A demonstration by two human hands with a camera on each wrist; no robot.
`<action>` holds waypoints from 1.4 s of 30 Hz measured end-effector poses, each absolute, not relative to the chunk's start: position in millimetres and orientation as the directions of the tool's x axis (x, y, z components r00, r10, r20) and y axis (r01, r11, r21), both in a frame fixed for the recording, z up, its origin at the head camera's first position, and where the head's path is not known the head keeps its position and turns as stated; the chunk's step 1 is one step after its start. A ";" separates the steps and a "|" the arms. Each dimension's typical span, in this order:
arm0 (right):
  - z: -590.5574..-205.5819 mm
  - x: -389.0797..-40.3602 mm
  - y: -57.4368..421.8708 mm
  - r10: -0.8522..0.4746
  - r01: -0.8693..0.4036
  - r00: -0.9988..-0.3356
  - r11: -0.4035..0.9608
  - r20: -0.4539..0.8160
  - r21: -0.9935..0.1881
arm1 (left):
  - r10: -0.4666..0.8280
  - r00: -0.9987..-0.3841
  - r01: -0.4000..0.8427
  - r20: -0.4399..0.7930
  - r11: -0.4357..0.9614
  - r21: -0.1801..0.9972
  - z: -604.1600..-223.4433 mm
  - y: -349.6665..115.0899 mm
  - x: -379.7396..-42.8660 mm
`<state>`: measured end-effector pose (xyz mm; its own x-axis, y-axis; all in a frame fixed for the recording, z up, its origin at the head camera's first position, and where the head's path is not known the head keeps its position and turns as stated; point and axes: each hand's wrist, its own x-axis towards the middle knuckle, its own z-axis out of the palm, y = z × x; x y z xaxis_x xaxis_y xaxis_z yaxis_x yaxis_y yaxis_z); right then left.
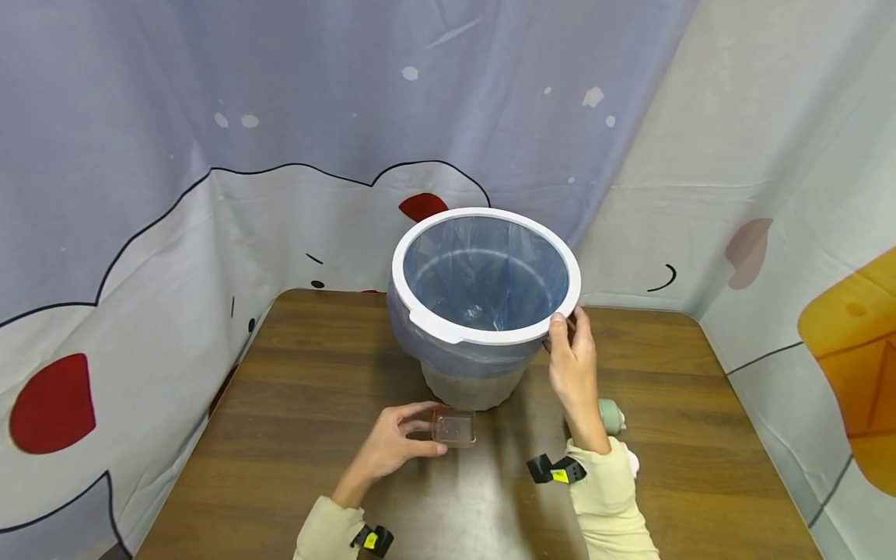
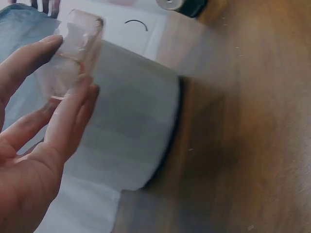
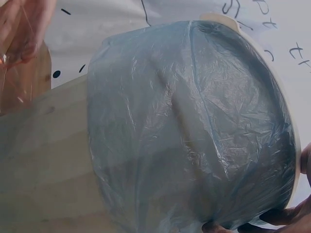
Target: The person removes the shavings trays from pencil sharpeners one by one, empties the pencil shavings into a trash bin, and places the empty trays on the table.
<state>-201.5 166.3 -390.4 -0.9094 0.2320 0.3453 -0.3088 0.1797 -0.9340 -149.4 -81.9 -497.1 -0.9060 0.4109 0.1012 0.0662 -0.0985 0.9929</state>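
A trash bin with a white rim (image 1: 435, 327) stands in the middle of the head view, and a thin bluish bag (image 3: 146, 121) lines it and folds down over its outside. The thumb of my right hand (image 1: 574, 365) lies on the right front of the rim, with the fingers curled beneath it. In front of the bin's base, my left hand (image 1: 393, 442) pinches a small clear, pinkish plastic box (image 1: 455, 428) between thumb and fingers. The left wrist view shows the box (image 2: 73, 53) close up, before the bin's pale wall (image 2: 131, 116).
A small green object (image 1: 612, 417) lies on the wooden table (image 1: 294, 435) beside my right forearm. Near it, a white thing (image 1: 633, 464) is mostly hidden by the sleeve. Printed curtains (image 1: 280, 218) hang behind the table and along its sides.
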 end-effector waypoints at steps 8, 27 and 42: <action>-390.3 -201.7 165.8 0.233 -0.311 -0.909 0.172 0.345 -0.935 | 0.368 -0.922 0.091 0.118 -0.089 0.992 -513.2 -71.1 -150.6; -373.8 -191.1 158.5 0.239 -0.279 -0.919 0.166 0.313 -0.946 | 0.387 -0.918 0.073 0.084 -0.042 0.996 -546.1 -48.6 -153.4; -366.3 -185.6 155.5 0.243 -0.264 -0.923 0.157 0.297 -0.952 | 0.363 -0.931 0.054 0.045 0.016 0.998 -560.8 -34.5 -153.6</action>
